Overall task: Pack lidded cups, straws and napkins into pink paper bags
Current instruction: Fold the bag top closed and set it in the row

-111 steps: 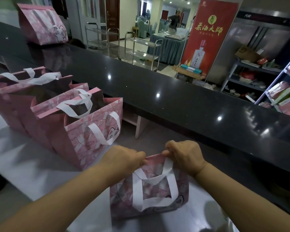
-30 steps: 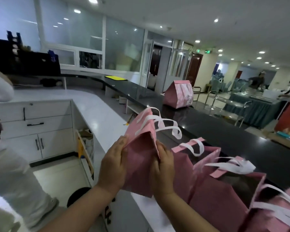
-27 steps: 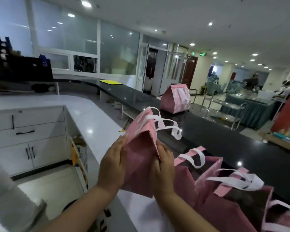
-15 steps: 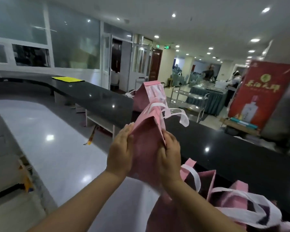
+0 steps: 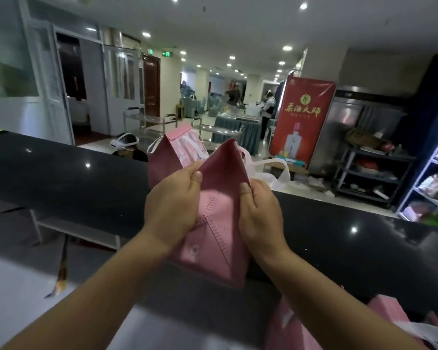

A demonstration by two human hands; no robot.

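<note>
I hold a pink paper bag in the air in front of me, its folded bottom facing me and its white ribbon handles pointing away. My left hand grips its left side, thumb on the fold. My right hand grips its right side. Behind it a closed pink bag stands on the black counter. Tops of more pink bags show at the lower right. No cups, straws or napkins are visible.
The black counter runs across the view, with a white lower worktop on my side. A red banner, metal shelves and people are beyond it. A person with a white headset sits behind the counter.
My view has swung right along the counter. The bag between my hands has turned so its bottom faces me, and its sides are spread wider apart.
</note>
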